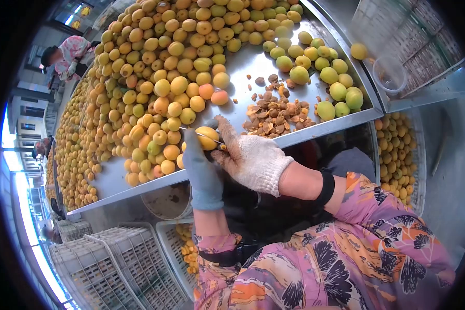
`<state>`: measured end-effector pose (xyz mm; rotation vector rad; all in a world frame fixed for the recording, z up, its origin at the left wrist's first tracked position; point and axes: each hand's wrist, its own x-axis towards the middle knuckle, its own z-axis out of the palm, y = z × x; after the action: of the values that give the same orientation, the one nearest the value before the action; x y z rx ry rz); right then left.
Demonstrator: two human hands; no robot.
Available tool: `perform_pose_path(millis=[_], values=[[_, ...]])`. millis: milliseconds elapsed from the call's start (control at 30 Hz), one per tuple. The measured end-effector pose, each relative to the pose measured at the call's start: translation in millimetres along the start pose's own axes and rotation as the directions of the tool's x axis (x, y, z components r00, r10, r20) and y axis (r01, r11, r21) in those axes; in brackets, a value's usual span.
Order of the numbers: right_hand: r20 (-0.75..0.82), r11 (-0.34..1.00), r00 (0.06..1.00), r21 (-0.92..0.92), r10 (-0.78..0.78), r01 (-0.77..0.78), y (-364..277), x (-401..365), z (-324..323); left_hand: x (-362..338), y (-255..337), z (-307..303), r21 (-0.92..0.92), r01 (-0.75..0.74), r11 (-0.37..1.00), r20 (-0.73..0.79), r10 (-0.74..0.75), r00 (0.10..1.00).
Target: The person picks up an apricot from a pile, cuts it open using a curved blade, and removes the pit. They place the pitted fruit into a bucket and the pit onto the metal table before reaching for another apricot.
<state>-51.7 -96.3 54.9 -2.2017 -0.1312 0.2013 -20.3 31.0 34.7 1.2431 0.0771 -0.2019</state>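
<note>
My left hand (202, 168), in a grey-blue glove, is closed around a yellow apricot (207, 137) just above the near rim of the metal table. My right hand (253, 160) wears a white knit glove with brown-stained fingers. Those fingers pinch a thin metal tool (217, 141), which lies against the apricot; its exact kind is partly hidden. Left of and beyond my hands spreads a large heap of apricots (165, 64). A pile of brown pits and scraps (278, 112) lies on the metal to the right, beside several greener apricots (327, 75).
The metal table's raised rim (325, 126) runs in front of me. A clear plastic cup (389, 75) and a crate (405, 44) stand at the right. Apricots fill a lower crate (398, 150). Stacked crates (113, 268) are at lower left; a person (70, 56) stands farther off.
</note>
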Motion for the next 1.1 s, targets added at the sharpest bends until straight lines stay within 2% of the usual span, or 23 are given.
perform_pose_path(millis=[33,133,167,200,267,333,367,467,500,533,567,633,667,733,833,967,1033,1067,1100], values=[[-0.022,1.000,1.000,0.025,-0.016,0.017,1,2,-1,0,0,2,-0.001,0.002,1.000,0.002,-0.002,1.000],[-0.039,0.999,0.999,0.036,-0.018,0.019,-2,-1,-7,-1,0,7,0.200,-0.220,0.955,0.010,0.223,0.975],[-0.028,1.000,1.000,0.024,-0.015,0.015,-3,-2,-8,-1,1,6,0.200,-0.219,0.955,0.011,0.221,0.975],[-0.029,1.000,0.999,0.025,-0.014,0.015,-1,-3,-5,-2,2,3,0.151,-0.198,0.968,0.017,0.198,0.980],[-0.051,0.994,0.998,-0.101,-0.040,0.035,1,-6,2,0,1,-2,0.104,-0.178,0.978,0.024,0.177,0.984],[-0.052,0.991,0.998,-0.127,-0.048,0.041,0,-7,1,4,0,-4,-0.269,-0.058,0.961,-0.036,0.050,0.998],[-0.052,0.987,0.997,-0.153,-0.053,0.045,-1,-7,1,3,1,-5,-0.270,-0.062,0.961,-0.040,0.053,0.998],[-0.101,0.987,0.992,-0.149,-0.070,0.054,5,-5,2,2,-3,-14,-0.172,0.020,0.985,0.050,-0.012,0.999],[-0.102,0.987,0.992,-0.149,-0.067,0.051,6,-6,2,6,-14,-26,0.083,-0.068,0.994,0.060,0.063,0.996],[-0.112,0.980,0.991,-0.192,-0.068,0.046,6,-7,0,7,-11,-21,0.331,-0.155,0.931,0.092,0.132,0.987],[-0.121,0.972,0.990,-0.234,-0.068,0.038,7,-8,-2,5,-7,-16,0.332,-0.153,0.931,0.098,0.127,0.987],[-0.143,0.978,0.987,-0.202,-0.077,0.047,8,-7,-8,0,7,-3,0.452,-0.125,0.883,0.163,0.056,0.985],[-0.160,0.984,0.983,-0.169,-0.090,0.063,8,-6,-10,1,5,-2,0.452,-0.124,0.884,0.165,0.054,0.985],[-0.170,0.979,0.977,-0.177,-0.130,0.100,11,-6,-8,2,2,-1,0.376,-0.215,0.901,0.135,0.176,0.975],[-0.174,0.970,0.968,-0.196,-0.180,0.145,12,-7,-7,-1,2,2,0.373,-0.283,0.884,0.106,0.262,0.959],[-0.136,0.954,0.968,-0.245,-0.211,0.174,12,-8,-10,-6,6,3,0.312,-0.209,0.927,0.124,0.179,0.976],[-0.123,0.950,0.971,-0.263,-0.205,0.167,11,-9,-13,-5,5,-3,0.173,-0.179,0.969,0.174,0.149,0.973],[-0.111,0.946,0.974,-0.281,-0.200,0.162,10,-9,-14,-4,4,-6,0.173,-0.180,0.968,0.173,0.150,0.973],[-0.111,0.946,0.974,-0.279,-0.200,0.163,10,-8,-14,-3,4,-8,0.113,-0.123,0.986,0.190,0.100,0.977]])
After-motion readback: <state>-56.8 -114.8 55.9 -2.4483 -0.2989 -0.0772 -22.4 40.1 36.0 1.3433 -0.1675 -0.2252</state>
